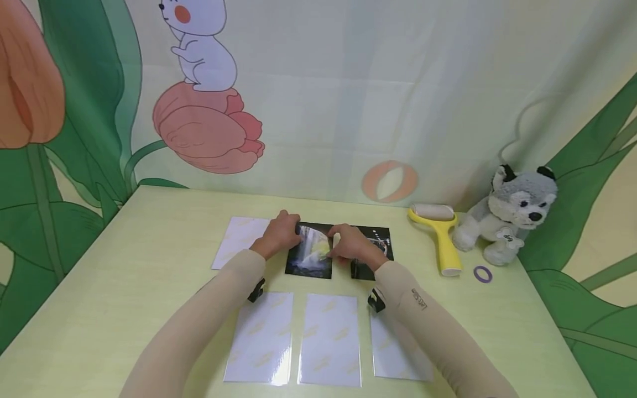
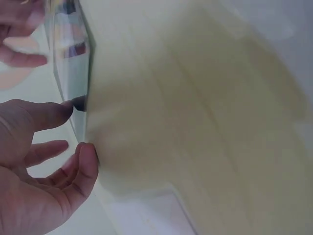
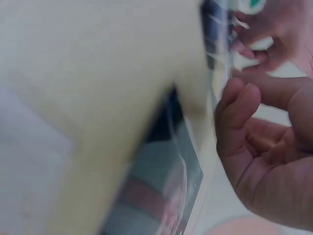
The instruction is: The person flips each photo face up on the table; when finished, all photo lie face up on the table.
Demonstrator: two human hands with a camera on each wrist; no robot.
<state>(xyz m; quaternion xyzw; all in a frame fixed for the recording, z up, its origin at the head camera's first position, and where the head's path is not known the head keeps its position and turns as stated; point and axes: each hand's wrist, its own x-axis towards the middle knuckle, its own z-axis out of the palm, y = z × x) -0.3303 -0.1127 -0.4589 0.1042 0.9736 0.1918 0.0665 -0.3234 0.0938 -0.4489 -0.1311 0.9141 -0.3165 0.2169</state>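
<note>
A photo print of a waterfall (image 1: 309,260) is held by both hands near the back middle of the table. My left hand (image 1: 280,233) pinches its left edge between thumb and fingers; the left wrist view shows the glossy print (image 2: 73,68) almost edge-on. On the opposite side, my right hand (image 1: 352,243) pinches the right edge, with thumb and index finger close together in the right wrist view. A second, dark photo print (image 1: 365,271) lies to the right, partly covered by the right hand and forearm. Left of the left hand lies a white-backed print (image 1: 239,237).
In a front row lie three more white-backed prints (image 1: 330,340), the right one partly under the right sleeve. At the right stand a yellow-handled lint roller (image 1: 448,249) and a plush dog (image 1: 520,204), with a purple ring (image 1: 483,274) before them. A printed curtain (image 1: 318,110) hangs behind.
</note>
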